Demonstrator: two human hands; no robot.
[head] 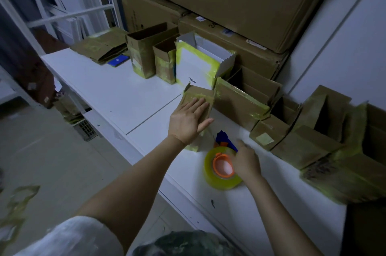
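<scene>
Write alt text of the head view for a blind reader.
A person's left hand presses flat on a small taped cardboard box on a white table, while the right hand reaches for a yellowish tape roll. Open cardboard boxes line the back.

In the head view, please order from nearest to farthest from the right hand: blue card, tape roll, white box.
1. The tape roll, at the right hand.
2. The white box, farther back, centre.
3. The blue card, far left back.

Your white table [108, 88] carries flattened cardboard [100, 48] and a blue card [118, 60] far left, open cartons [142, 55] and a white box [198, 63] along the back, a small brown box [200, 93] mid-table, and a yellow tape roll [223, 182] nearest you.
</scene>
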